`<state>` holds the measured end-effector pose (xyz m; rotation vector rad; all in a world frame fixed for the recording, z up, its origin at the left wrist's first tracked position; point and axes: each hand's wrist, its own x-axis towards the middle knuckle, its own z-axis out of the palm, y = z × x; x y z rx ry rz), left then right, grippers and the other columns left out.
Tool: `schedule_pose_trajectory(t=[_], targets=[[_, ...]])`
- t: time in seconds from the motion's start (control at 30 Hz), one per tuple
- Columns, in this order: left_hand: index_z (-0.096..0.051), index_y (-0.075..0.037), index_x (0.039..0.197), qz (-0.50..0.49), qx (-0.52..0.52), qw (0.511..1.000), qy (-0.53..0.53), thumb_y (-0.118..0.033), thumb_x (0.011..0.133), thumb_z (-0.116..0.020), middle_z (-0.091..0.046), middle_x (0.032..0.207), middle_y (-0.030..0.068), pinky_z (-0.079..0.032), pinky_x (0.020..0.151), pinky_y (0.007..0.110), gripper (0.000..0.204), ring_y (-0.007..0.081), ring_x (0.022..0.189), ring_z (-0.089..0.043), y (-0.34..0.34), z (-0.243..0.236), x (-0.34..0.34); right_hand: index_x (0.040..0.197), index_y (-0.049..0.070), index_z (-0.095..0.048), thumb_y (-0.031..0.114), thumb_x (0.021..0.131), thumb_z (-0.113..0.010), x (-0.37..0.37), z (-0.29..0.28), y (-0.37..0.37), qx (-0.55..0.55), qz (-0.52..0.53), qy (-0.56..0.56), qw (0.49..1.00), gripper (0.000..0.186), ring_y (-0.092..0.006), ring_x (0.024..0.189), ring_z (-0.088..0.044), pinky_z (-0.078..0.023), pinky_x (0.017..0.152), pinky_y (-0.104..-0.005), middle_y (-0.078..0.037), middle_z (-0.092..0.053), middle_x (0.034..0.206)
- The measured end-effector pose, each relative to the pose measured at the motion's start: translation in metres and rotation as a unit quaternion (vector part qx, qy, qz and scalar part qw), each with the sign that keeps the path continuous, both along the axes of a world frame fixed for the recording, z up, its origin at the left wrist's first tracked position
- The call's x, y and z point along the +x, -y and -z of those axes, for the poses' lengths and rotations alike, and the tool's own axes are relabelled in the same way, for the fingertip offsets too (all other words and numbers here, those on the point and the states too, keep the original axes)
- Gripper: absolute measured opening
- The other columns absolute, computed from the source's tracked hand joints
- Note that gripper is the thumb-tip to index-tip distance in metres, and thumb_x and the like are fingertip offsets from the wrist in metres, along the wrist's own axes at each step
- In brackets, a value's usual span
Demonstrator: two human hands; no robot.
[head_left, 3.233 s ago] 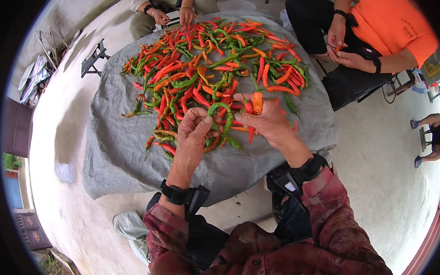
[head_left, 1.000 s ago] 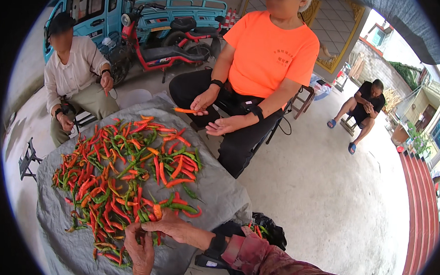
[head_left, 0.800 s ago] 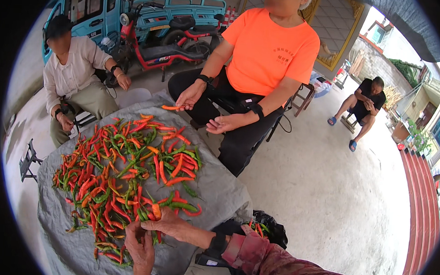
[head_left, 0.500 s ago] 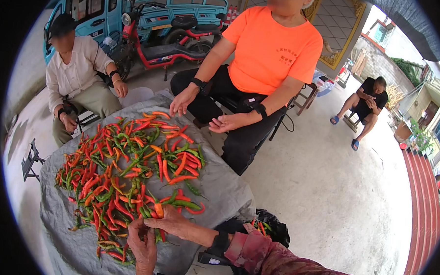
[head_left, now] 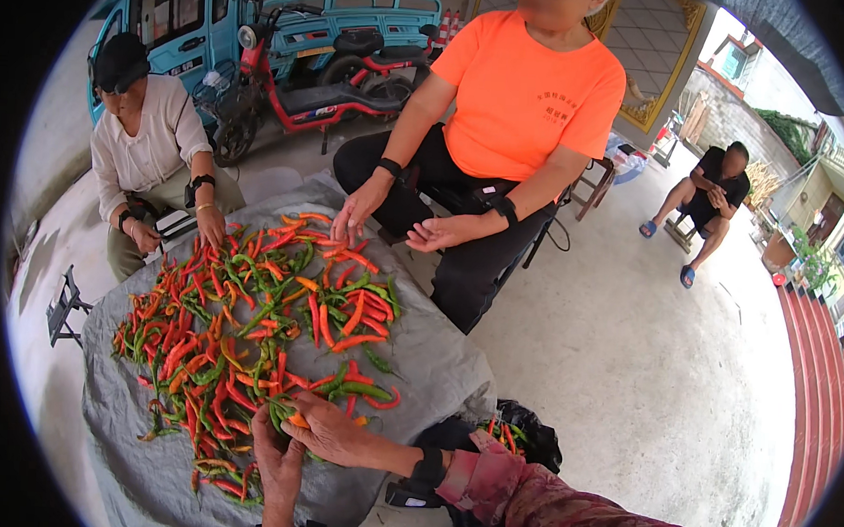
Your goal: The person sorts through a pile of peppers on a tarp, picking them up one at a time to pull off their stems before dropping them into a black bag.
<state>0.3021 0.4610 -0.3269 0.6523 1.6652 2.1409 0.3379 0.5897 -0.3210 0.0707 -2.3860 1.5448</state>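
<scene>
Above the near edge of the chili pepper pile (head_left: pixel 213 353), my two hands meet. My right hand (head_left: pixel 344 436), coming in from the right in a red patterned sleeve, pinches a chili pepper (head_left: pixel 296 419) whose orange part shows by the fingertips. My left hand (head_left: pixel 278 464) rises from the lower edge, its fingers closed at the pepper's green end. The fingers partly cover the pepper. Red, green and orange peppers lie just beyond my hands on a grey cloth (head_left: pixel 426 381).
A person in orange (head_left: pixel 533 89) sits across the cloth, another in a white shirt (head_left: pixel 150 139) at the far left. A black bag (head_left: pixel 537 438) with peppers stands right of my forearm. Behind are a red scooter (head_left: pixel 325 104) and a seated person (head_left: pixel 712 196).
The white-shirted person's hand has reached down onto the pile's far edge. The orange-shirted person's hand has shifted slightly toward the peppers. My hands stay together, the pepper between them turned.
</scene>
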Motion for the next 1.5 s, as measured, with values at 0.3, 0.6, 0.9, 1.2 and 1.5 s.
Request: schedule_pose_trajectory(t=[0.3, 0.6, 0.9, 1.2, 1.5], targets=[[-0.026, 0.002, 0.13, -0.03, -0.029, 0.998, -0.045, -0.026, 0.077, -0.071, -0.047, 0.119, 0.0121, -0.039, 0.091, 0.031, 0.075, 0.0195, 0.108, -0.047, -0.002, 0.005, 0.004, 0.111, 0.001, -0.052, 0.027, 0.088, -0.053, 0.002, -0.005, 0.004, 0.051, 0.038, 0.027, 0.998, 0.034, -0.0342, 0.088, -0.053, -0.043, 0.073, -0.0413, -0.018, -0.052, 0.095], [-0.038, 0.002, 0.122, -0.153, -0.21, 0.947, -0.188, -0.011, 0.076, -0.06, -0.06, 0.1, 0.013, -0.047, 0.076, 0.029, 0.053, 0.0178, 0.088, -0.058, 0.001, -0.01, 0.005, 0.107, -0.002, -0.053, 0.03, 0.088, -0.052, 0.006, -0.017, 0.001, 0.107, 0.023, -0.008, 0.994, 0.037, -0.0337, 0.078, -0.057, -0.046, 0.065, -0.0404, -0.019, -0.055, 0.088], [-0.035, 0.0, 0.126, -0.08, -0.126, 0.989, -0.017, -0.007, 0.078, -0.047, -0.058, 0.09, 0.008, -0.046, 0.064, 0.025, 0.05, 0.0131, 0.072, -0.057, 0.002, -0.025, 0.004, 0.118, 0.002, -0.043, 0.032, 0.09, -0.05, -0.003, -0.022, -0.021, -0.027, 0.084, -0.041, 0.995, 0.041, -0.028, 0.067, -0.058, -0.045, 0.06, -0.0377, -0.016, -0.056, 0.079], [-0.041, -0.002, 0.123, -0.081, -0.086, 0.991, 0.067, -0.017, 0.084, -0.046, -0.053, 0.078, 0.0019, -0.037, 0.051, 0.02, 0.042, 0.0075, 0.058, -0.045, 0.019, -0.018, 0.001, 0.103, 0.002, -0.054, 0.015, 0.088, -0.056, 0.083, -0.075, -0.074, -0.042, 0.192, -0.028, 0.98, 0.02, -0.0069, 0.058, -0.041, -0.036, 0.053, -0.0235, 0.0, -0.046, 0.064], [-0.047, -0.003, 0.118, 0.015, 0.016, 0.993, 0.114, -0.021, 0.094, -0.045, -0.056, 0.085, 0.0025, -0.041, 0.062, 0.022, 0.031, 0.0092, 0.066, -0.049, 0.014, -0.009, 0.001, 0.095, 0.001, -0.06, 0.013, 0.075, -0.065, 0.192, -0.013, -0.125, 0.336, 0.293, 0.283, 0.849, 0.024, -0.0261, 0.068, -0.06, -0.046, 0.062, -0.0353, -0.01, -0.06, 0.072]])
